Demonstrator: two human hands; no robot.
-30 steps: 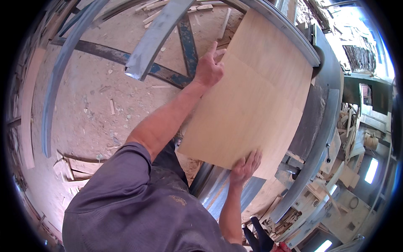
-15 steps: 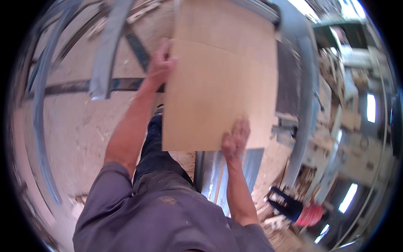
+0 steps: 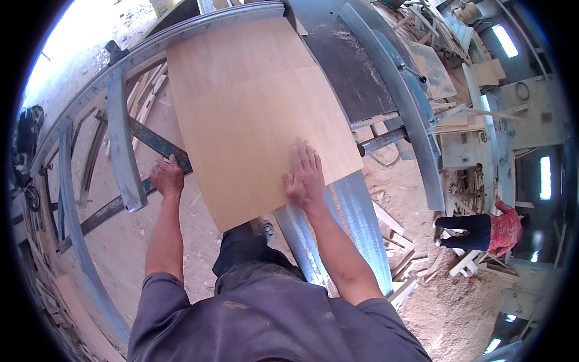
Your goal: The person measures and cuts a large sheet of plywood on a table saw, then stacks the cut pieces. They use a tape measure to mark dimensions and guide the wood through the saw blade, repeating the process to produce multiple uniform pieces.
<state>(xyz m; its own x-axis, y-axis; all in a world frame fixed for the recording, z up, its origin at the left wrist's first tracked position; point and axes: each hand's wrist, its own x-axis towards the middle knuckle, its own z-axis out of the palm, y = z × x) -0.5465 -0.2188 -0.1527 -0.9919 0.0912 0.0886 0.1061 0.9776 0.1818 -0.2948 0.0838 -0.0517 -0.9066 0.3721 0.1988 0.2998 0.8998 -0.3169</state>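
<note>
A pale plywood sheet (image 3: pixel 247 114) lies tilted in front of me, its far edge close to a long metal rail (image 3: pixel 211 25). My right hand (image 3: pixel 306 180) rests flat on the near part of the sheet, fingers stretched out. To the left of the sheet, my left hand (image 3: pixel 167 176) is closed, apart from the wood. Its fingers are curled around a dark metal bar (image 3: pixel 108 217) of the open frame; the grip is partly hidden. A second dark bar (image 3: pixel 154 143) runs diagonally just beyond that hand.
A dark machine table (image 3: pixel 356 72) and long metal fence (image 3: pixel 395 90) stand at right. Metal strips (image 3: pixel 359 217) run below the sheet's near edge. Wood offcuts (image 3: pixel 395 232) litter the dusty floor. A person in a red top (image 3: pixel 503 232) stands at far right.
My left hand has left the sheet's left edge and come down and left to the frame bar. The sheet now lies turned, its near end further left. My right hand stays on it.
</note>
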